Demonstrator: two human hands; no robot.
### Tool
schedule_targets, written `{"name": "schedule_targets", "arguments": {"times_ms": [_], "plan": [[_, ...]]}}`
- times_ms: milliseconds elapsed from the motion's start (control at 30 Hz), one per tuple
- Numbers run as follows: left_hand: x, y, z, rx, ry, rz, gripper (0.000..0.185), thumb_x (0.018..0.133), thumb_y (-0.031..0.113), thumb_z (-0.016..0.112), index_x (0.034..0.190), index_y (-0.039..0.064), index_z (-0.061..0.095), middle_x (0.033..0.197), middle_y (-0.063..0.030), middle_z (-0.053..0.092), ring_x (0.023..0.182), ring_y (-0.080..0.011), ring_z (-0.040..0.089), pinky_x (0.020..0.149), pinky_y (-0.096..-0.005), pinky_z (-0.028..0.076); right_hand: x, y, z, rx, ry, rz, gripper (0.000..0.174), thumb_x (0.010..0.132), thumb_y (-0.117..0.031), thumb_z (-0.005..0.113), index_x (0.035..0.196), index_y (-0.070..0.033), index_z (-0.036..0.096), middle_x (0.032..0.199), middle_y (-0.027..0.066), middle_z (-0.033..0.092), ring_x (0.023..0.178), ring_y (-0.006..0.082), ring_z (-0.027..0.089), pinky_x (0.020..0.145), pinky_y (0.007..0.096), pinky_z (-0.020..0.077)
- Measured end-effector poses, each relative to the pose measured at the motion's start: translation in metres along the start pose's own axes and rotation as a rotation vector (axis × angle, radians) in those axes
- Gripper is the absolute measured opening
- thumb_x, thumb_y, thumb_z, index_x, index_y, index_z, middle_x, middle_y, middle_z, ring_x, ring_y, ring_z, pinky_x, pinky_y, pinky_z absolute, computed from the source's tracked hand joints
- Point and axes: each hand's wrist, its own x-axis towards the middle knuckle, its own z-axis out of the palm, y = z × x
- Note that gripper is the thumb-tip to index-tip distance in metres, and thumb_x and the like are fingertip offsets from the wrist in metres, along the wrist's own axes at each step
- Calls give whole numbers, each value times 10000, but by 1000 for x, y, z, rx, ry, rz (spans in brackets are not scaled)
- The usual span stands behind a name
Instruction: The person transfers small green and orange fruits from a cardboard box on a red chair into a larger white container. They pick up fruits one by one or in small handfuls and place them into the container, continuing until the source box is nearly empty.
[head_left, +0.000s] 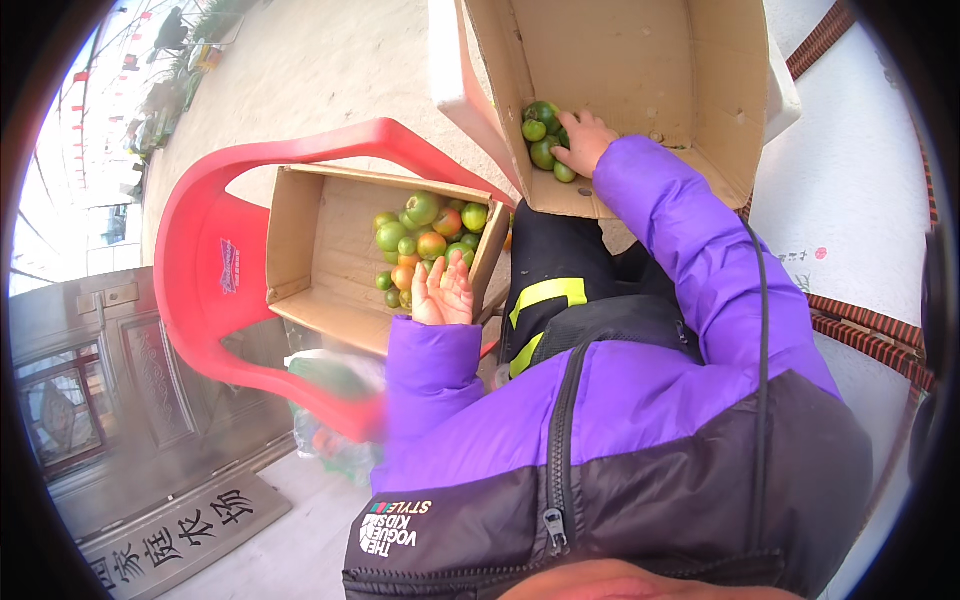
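My left hand (444, 294) is palm up with its fingers apart, holding nothing. It is over the near edge of a pile of tomatoes (430, 244), green and orange-red, in a shallow cardboard box (334, 251). My right hand (587, 142) reaches into a deeper cardboard box (611, 60). Its fingers and thumb are at a small cluster of green tomatoes (544, 154) in that box's left corner. One tomato lies partly hidden between finger and thumb; whether it is gripped cannot be made out.
The shallow box rests on a red plastic chair (199, 217). A white foam box (476, 97) lies under the deeper one. Plastic bags (337, 442) are below the chair, near a metal door (161, 375) and a sign (187, 536) with writing. A black cable (763, 360) crosses my right sleeve.
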Motion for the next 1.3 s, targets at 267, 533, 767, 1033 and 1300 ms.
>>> {"name": "schedule_targets", "arguments": {"times_ms": [267, 533, 767, 1033, 1300], "plan": [[4, -9, 7, 159, 43, 43, 481, 909, 379, 524, 1273, 80, 427, 1198, -83, 523, 935, -196, 583, 728, -299, 512, -9, -27, 22, 60, 24, 142, 693, 754, -391, 663, 1304, -85, 372, 1263, 250, 406, 1126, 430, 464, 912, 497, 429], [5, -14, 10, 224, 46, 43, 458, 907, 395, 525, 1254, 104, 458, 1165, -66, 533, 930, -191, 573, 705, -302, 506, -6, -21, 19, -9, -61, 115, 623, 706, -230, 733, 1235, -117, 423, 1199, 231, 421, 1063, 425, 506, 871, 479, 465], [2, -15, 12, 264, -11, 38, 435, 914, 395, 530, 1249, 126, 464, 1151, -56, 551, 916, -166, 577, 701, -274, 502, -4, 45, 6, -87, -19, 276, 342, 758, -123, 626, 1087, -118, 529, 1103, 219, 499, 970, 401, 570, 837, 465, 469], [-4, -26, 20, 354, -114, -69, 473, 930, 419, 489, 1300, 129, 431, 1182, -69, 542, 943, -181, 585, 716, -286, 509, -57, -2, -29, 419, 178, -162, 308, 815, -199, 571, 1105, -97, 549, 1073, 185, 549, 965, 356, 569, 838, 412, 464], [-8, -28, 16, 268, -335, -201, 485, 940, 412, 463, 1319, 113, 413, 1118, -60, 581, 889, -168, 591, 611, -238, 466, -121, -106, -35, 645, -393, -598, 413, 828, -262, 590, 1179, -56, 523, 1093, 163, 610, 977, 323, 599, 814, 403, 471]]}}
